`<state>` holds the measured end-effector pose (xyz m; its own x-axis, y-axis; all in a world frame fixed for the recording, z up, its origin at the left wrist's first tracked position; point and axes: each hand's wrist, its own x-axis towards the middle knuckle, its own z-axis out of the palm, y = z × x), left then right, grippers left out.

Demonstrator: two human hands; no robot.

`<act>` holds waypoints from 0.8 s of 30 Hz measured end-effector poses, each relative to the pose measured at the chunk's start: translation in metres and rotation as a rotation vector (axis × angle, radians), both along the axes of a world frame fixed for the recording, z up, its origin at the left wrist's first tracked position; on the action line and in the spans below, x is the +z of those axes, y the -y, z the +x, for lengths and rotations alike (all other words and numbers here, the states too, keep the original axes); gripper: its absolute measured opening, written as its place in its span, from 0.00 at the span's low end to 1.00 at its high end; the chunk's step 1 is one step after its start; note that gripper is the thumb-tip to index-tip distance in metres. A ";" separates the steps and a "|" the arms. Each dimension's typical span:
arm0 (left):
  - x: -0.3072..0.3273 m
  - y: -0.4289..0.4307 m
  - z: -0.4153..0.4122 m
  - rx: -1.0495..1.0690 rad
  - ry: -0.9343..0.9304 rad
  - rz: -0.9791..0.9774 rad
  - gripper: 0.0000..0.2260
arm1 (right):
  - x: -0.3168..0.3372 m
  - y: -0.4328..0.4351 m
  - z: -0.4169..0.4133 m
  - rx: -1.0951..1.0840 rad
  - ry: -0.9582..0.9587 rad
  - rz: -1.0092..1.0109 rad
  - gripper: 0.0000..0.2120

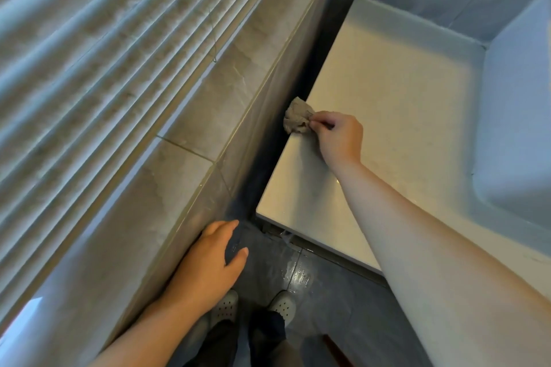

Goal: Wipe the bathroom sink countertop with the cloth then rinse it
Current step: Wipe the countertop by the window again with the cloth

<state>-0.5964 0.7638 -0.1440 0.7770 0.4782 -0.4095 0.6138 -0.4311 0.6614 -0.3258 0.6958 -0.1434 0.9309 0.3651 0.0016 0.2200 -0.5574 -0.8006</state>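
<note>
A: The right hand (338,135), what is held by it?
B: The cloth (298,120) is pinched by thumb & fingertips. It is bunched up at the left edge of the countertop (387,92), beside the tiled ledge (208,98). The left hand (213,259) is seen loose, nothing held, near the ledge side.
A: How will the cloth handle?
B: Prob. light, soft, limp. A fuller grip on the bunched middle is advised. The sink (518,128) is found well apart, to the right.
</note>
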 end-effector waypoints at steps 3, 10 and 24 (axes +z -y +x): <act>-0.002 0.000 -0.001 -0.010 -0.001 0.004 0.25 | -0.010 -0.006 -0.015 0.025 0.026 0.035 0.08; 0.001 0.000 0.000 -0.016 0.007 0.026 0.25 | -0.021 0.029 -0.079 0.271 0.071 -0.045 0.08; 0.018 0.000 0.016 -0.073 0.004 0.045 0.24 | 0.029 0.115 -0.125 -0.022 -0.526 0.192 0.07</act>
